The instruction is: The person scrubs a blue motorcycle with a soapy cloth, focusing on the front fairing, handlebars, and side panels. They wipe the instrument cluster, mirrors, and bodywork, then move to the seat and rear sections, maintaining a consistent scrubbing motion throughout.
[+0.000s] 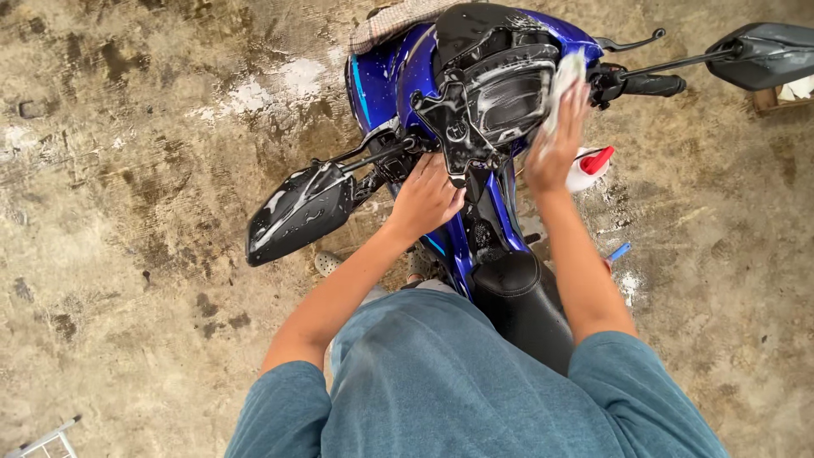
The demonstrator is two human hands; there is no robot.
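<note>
On soapy blue motorcycle (398, 72), right hand (555, 140) rubbing perhaps a sponge (566, 72).

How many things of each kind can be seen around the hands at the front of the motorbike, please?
Motorbikes: 1
Mirrors: 2, one by the left hand, one on the other side
Soapy cloths, in the right hand: 1
Bottles with a red top: 1
Checked cloths: 1
Total: 6
</note>
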